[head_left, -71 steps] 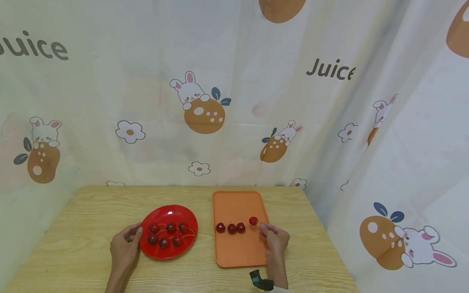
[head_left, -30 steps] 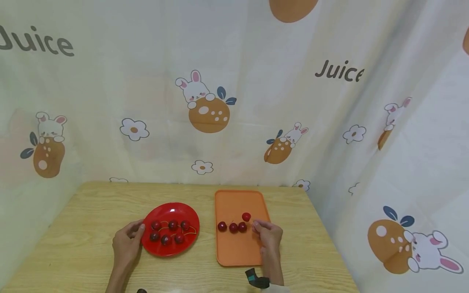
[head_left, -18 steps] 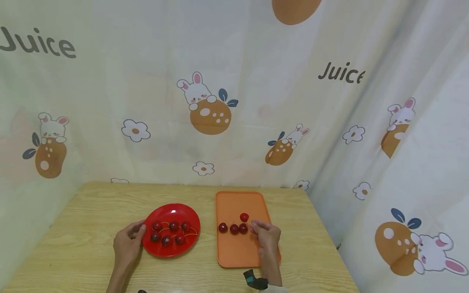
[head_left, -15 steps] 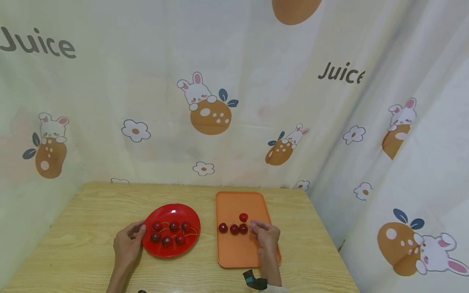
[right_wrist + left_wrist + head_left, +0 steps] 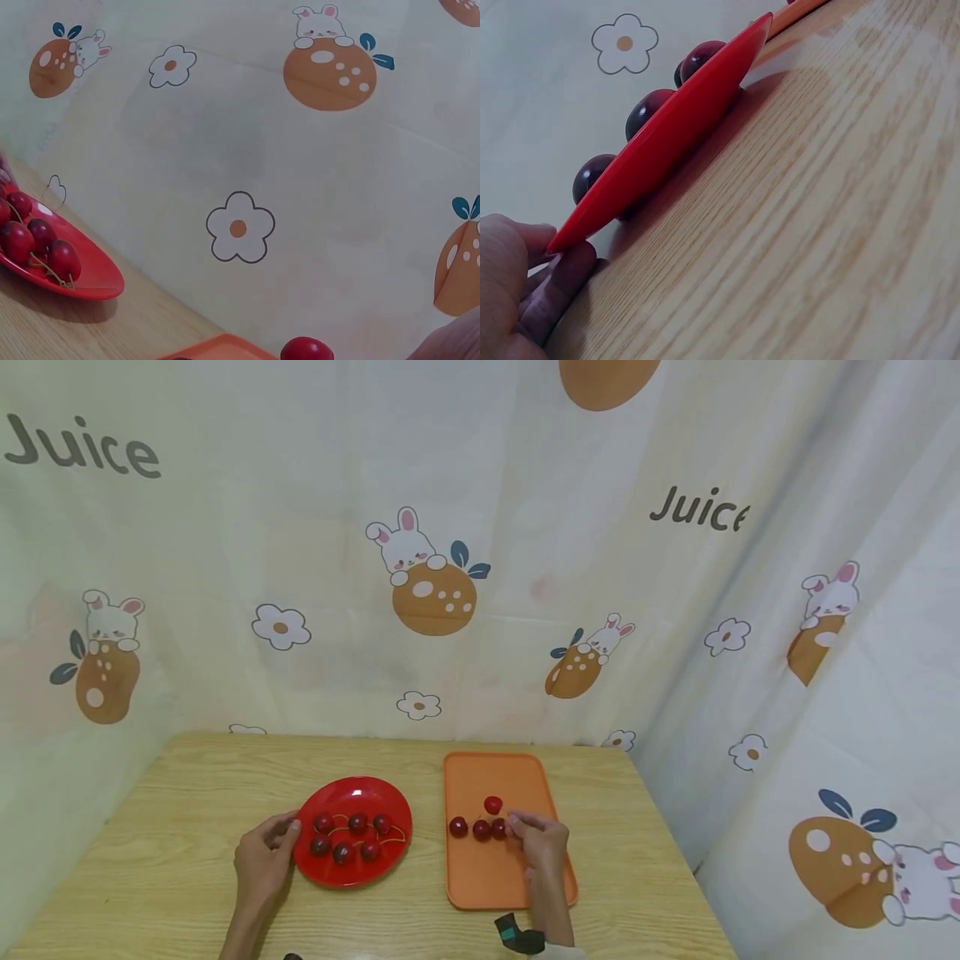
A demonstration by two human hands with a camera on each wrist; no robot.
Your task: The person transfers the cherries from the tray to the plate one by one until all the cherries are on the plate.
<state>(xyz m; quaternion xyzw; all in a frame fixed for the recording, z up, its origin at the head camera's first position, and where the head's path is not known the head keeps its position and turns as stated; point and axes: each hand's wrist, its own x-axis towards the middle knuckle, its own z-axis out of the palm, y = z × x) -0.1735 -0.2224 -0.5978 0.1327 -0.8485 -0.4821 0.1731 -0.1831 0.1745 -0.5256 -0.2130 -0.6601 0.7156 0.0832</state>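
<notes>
My left hand (image 5: 262,857) grips the left rim of a red plate (image 5: 352,874), thumb on top and fingers beneath in the left wrist view. Several dark red cherries (image 5: 342,853) with stems lie in two rows on that plate. Over an orange tray (image 5: 487,885), my right hand (image 5: 543,843) pinches the thin stem of a bright red cherry (image 5: 492,805), which shows left of the fingertips. Three more cherries (image 5: 482,830) sit in a row on the tray, the rightmost right by the fingertips. In the right wrist view the stemmed cherry (image 5: 307,349) appears at the bottom edge.
The plate and tray stand side by side on a wood-grain table (image 5: 210,793). A curtain (image 5: 337,677) printed with rabbits and fruit hangs along the back and both sides. A black strap (image 5: 520,935) sits at the right wrist.
My right hand has moved left over the tray, bringing the pinched cherry from the tray's right side to above the row. My left hand stays at the plate. The head view has shifted slightly.
</notes>
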